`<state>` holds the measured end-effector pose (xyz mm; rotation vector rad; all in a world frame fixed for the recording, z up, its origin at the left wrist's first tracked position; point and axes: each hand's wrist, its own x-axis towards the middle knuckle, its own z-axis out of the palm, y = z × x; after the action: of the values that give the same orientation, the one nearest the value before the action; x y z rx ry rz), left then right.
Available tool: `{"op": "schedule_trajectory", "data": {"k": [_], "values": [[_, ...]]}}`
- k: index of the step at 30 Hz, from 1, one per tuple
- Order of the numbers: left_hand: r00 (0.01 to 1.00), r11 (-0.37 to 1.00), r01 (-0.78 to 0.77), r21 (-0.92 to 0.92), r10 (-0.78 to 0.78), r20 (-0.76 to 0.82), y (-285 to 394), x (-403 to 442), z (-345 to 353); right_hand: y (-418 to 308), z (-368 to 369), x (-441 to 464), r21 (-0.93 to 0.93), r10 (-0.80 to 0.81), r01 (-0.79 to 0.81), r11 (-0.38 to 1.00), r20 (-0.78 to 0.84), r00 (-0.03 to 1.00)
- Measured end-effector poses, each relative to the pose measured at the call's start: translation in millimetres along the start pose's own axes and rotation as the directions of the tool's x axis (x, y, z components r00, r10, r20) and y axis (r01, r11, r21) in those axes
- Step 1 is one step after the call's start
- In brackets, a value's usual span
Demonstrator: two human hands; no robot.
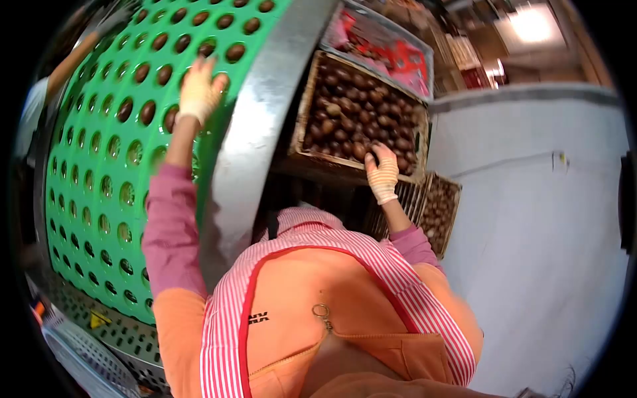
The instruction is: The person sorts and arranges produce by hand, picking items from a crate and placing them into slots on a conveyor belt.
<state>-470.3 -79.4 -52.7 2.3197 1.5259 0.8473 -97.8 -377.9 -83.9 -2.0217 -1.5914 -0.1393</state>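
Note:
My left hand, in a pale ribbed glove with bare fingertips, reaches over the green conveyor. Its thumb and fingers are apart beside dark round fruits that look like passion fruits and sit singly in the holes. No fruit shows in that hand. A wooden crate full of similar fruits stands to the right of the machine. Over its near rim comes my right hand, gloved the same way, with fingers curled around a dark round fruit among the others; the fingers partly hide it.
A smooth metal edge runs between conveyor and crate. Behind the crate is a grey bin with red and pink material. A lower crate holds smaller-looking round items. Another person's arm reaches in at the far left.

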Motion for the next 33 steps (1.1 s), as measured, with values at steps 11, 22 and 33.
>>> {"op": "schedule_trajectory", "data": {"k": [11, 22, 33], "values": [[0.845, 0.957, 0.063, -0.282, 0.099, 0.525, 236.9, -110.5, 104.4, 67.4, -23.2, -17.9, -0.049, 0.243, -0.24, 0.97, 0.32, 0.916], [0.686, 0.885, -0.38, 0.269, 0.074, 0.724, 292.6, -33.9, 151.4, 141.3, -11.2, 150.3, -0.165, 0.211, -0.143, 0.976, 0.542, 0.813], [0.732, 0.98, 0.06, 0.19, -0.173, 0.66, 295.1, -61.7, 142.2, 111.5, -21.4, 140.8, -0.27, 0.157, 0.025, 0.963, 0.63, 0.761]]}}
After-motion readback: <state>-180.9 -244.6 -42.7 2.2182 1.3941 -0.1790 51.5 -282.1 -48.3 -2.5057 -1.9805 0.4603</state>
